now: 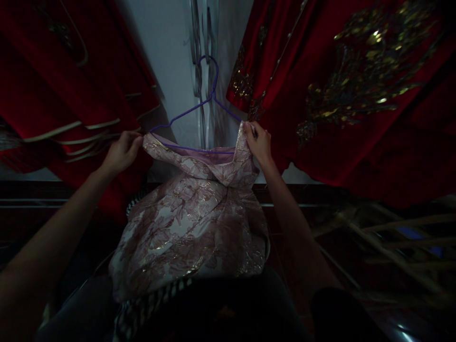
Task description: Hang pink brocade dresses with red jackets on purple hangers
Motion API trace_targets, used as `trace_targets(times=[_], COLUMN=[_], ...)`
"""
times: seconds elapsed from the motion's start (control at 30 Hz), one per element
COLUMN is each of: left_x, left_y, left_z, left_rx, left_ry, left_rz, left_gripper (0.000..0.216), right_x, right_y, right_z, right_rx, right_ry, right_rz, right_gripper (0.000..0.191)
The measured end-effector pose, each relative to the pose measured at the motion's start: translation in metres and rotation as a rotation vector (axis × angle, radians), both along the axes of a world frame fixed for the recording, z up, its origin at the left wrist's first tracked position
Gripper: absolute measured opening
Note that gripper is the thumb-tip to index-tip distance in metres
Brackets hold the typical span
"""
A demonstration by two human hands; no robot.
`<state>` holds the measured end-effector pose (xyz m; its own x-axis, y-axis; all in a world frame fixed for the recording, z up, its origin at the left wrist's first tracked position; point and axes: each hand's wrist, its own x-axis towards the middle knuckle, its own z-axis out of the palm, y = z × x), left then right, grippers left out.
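Note:
A pale pink floral dress (192, 209) with shiny metallic threads hangs on a purple hanger (190, 110), its skirt spreading down toward my lap. My left hand (123, 152) pinches the dress's left shoulder strap by the hanger's end. On the other side, my right hand (259, 141) grips the right strap, fingers closed round the cloth. The hanger's lower bar shows through the open neckline. Its hook sits at a hanging metal chain or strip (204, 42); whether it is caught there I cannot tell.
Red garments with pale trim (71, 95) hang at the left. At the right hangs red cloth (285, 95) with gold sequins (374, 61). Behind is a pale wall (160, 28). A blurred wooden rack (384, 242) stands low at the right. Black-and-white striped cloth (153, 304) lies below the dress.

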<state>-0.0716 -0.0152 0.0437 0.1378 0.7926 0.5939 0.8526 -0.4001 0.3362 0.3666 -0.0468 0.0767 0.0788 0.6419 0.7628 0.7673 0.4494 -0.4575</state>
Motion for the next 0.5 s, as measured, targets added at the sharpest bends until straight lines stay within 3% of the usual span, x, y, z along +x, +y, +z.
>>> trace_targets(times=[0.27,0.5], left_x=[0.006,0.037], left_y=[0.008,0.011], left_z=[0.0,0.024], left_rx=[0.043,0.179], left_ry=[-0.037,-0.064], left_rz=[-0.029,-0.058], left_gripper=[0.034,0.028], right_x=[0.001,0.005], right_y=[0.0,0.001], right_z=[0.0,0.002], right_rx=[0.032,0.013], right_ry=[-0.013,-0.003], right_rz=[-0.025,0.014], right_gripper=[0.046,0.045])
